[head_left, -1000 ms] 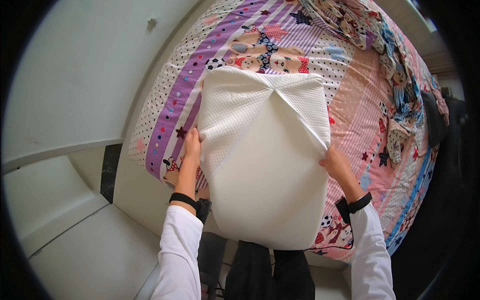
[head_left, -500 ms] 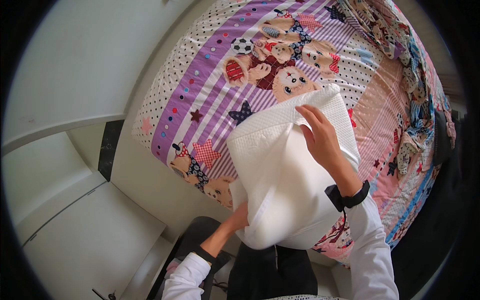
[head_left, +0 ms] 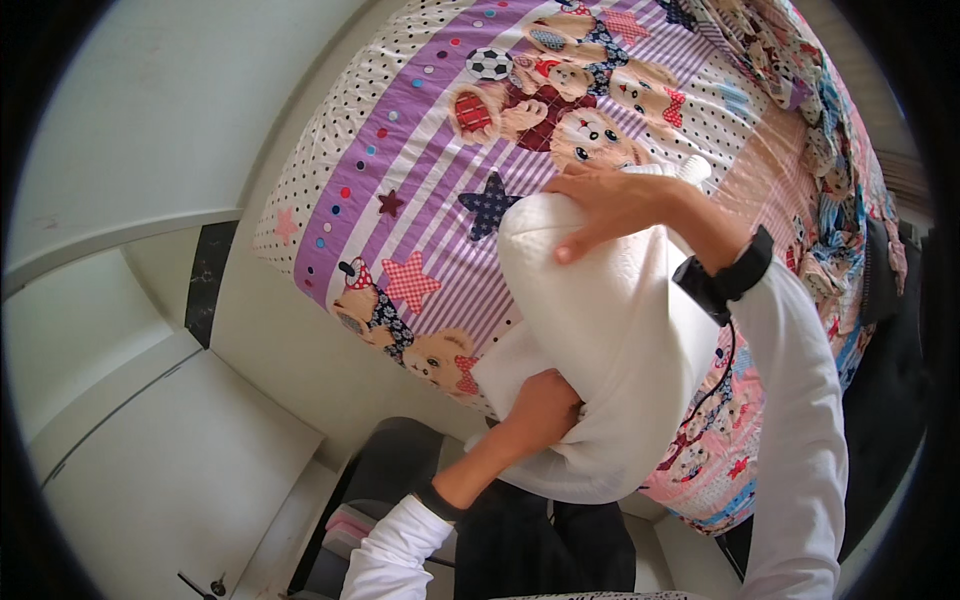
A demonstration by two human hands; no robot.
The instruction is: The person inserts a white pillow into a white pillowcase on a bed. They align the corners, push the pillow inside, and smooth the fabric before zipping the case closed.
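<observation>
Pillow (head_left: 620,340), white, with a finely textured cover, held up lengthwise over the near edge of the bed (head_left: 560,110) and in front of the person's body. Upper end bulges round; lower end is gathered and creased.

Right hand (head_left: 610,205): laid flat over the pillow's top end, palm down, fingers spread and pressing into the cover, the thumb pointing down the near face. Not clenched; it grips by pressure across the top rather than by pinching. A black band (head_left: 725,275) sits on the wrist, with a thin dark cord running down from it along the white sleeve (head_left: 800,430).

Left hand (head_left: 545,405): pushed in at the pillow's lower end, where loose white fabric folds around it. The fingers are hidden by the cloth, so whether they are curled on the fabric or open cannot be told; the hand appears to be partly inside the cover. Its forearm rises from a white cuff at the lower edge.

Bedspread (head_left: 430,180): purple-striped band with bears, stars, a football and coloured dots, bordered by white dotted cloth; pink-striped part beyond the pillow.

Crumpled patterned bedding (head_left: 820,130): along the far right side of the bed.

Pale floor (head_left: 170,110): left of the bed.
</observation>
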